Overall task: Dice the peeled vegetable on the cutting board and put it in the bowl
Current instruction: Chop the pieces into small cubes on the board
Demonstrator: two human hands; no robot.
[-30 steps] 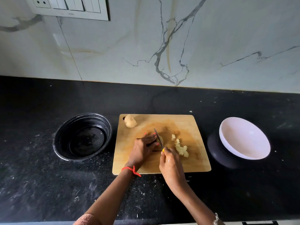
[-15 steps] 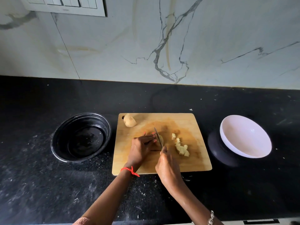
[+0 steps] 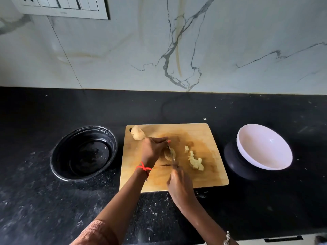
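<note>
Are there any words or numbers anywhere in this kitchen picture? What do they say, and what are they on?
No readable text anywhere.
Switch plate: a tiny dark mark on its lower edge, too small and blurred to read.
Cutting board, black bowl, white bowl, knife: no words, labels or numbers show.
Marble wall and counter: only veins and specks, no writing.

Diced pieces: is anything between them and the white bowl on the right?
Nothing visible blocks the way. The diced pieces lie on the board's right half; between them and the white bowl there is only bare board and dark counter.
</note>
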